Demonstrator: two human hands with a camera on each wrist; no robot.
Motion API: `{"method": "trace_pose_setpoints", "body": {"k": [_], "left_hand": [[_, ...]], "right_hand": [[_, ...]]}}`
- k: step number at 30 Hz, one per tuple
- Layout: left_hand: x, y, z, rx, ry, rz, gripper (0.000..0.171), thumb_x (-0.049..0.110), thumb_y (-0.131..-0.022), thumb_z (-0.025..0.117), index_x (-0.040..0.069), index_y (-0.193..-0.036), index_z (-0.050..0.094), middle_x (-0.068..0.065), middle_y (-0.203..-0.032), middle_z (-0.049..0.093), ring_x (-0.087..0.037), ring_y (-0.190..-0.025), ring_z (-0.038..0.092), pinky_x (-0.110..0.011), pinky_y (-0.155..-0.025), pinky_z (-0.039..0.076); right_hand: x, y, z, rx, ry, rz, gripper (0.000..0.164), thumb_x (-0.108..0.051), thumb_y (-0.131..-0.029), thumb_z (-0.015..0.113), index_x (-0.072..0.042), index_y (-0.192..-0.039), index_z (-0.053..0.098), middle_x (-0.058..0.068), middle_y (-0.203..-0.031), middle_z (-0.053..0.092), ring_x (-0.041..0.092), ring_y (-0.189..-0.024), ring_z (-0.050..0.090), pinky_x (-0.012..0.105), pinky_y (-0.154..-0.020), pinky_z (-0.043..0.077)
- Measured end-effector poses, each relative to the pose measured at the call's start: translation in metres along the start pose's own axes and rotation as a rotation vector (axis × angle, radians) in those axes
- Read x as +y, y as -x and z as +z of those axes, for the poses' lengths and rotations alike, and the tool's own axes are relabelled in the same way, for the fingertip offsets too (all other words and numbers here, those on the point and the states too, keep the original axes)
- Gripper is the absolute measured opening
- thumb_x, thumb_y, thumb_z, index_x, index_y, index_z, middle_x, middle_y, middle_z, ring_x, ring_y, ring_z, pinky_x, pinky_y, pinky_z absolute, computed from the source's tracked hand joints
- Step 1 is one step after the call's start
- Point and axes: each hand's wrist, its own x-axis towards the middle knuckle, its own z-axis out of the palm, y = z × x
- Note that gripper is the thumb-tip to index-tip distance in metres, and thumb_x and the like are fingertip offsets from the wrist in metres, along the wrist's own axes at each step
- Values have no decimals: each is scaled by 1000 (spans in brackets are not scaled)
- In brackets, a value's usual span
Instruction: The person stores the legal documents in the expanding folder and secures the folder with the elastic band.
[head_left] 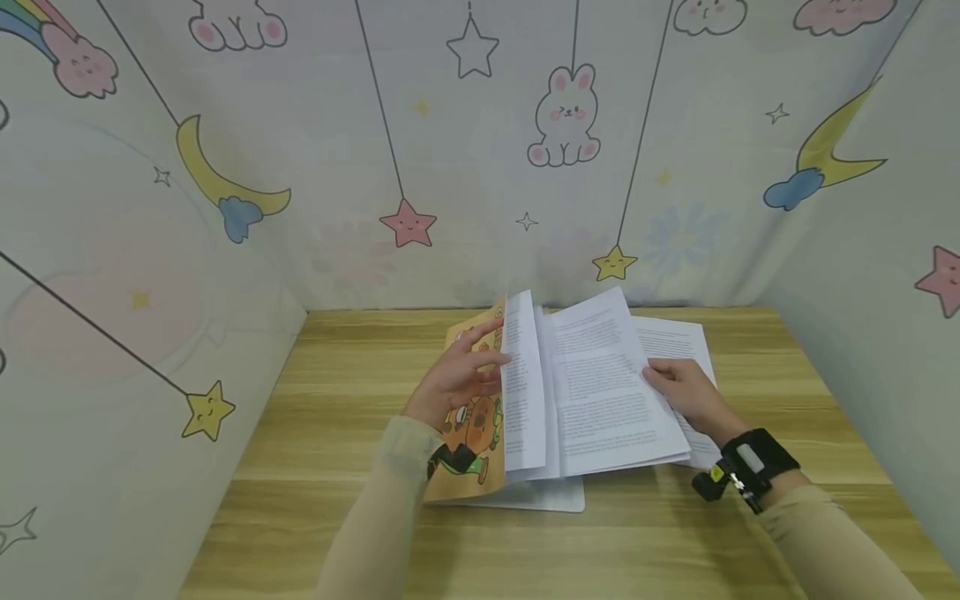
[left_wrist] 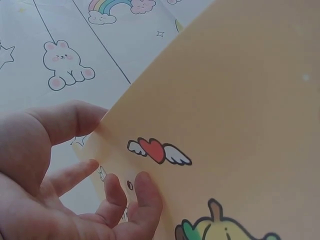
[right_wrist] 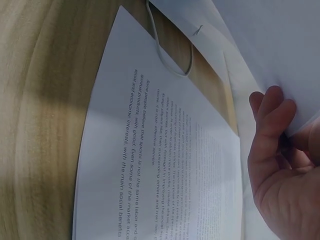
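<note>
by right hand (head_left: 688, 392), "social benefits" sheet (right_wrist: 155, 160)

matt paper sheets (head_left: 603, 383), wood-grained table (head_left: 315, 425)

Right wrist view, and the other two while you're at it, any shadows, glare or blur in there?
Right wrist: a soft shadow darkens the wooden table, and the farther lines on the printed sheet are too indistinct to read; left wrist: a small pale spot, perhaps glare, on the orange cover; head: fairly even light, but print on the pages is too small to read.
</note>
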Motion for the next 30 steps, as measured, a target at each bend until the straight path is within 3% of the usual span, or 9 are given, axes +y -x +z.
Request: {"method": "trace_pose_setpoints", "body": {"k": [13, 22, 30], "left_hand": [[1, -1, 1, 19, -6, -11, 76, 1, -95, 71, 31, -160, 45, -16, -153, 37, -29, -101, 54, -34, -79, 54], [2, -2, 2, 27, -42, -4, 78, 3, -95, 72, 33, -161, 44, -14, -157, 32, -34, -111, 53, -35, -81, 55], [1, -2, -2, 13, -33, 4, 78, 3, -96, 71, 32, -162, 41, -19, -154, 38, -32, -106, 55, -35, -80, 55]], "right_hand": [[-2, -1, -8, -18, -40, -27, 47, -20, -113, 49, 8, -151, 49, 28, -127, 68, 19, -89, 72, 29, -70, 58], [1, -6, 0, -41, -68, -31, 46, -18, -113, 50, 10, -149, 50, 28, -128, 68, 18, -93, 72, 29, -74, 59], [1, -1, -2, -24, -54, -53, 45, -16, -111, 52, 11, -146, 53, 29, -125, 69, 16, -89, 71, 28, -70, 59]]}}
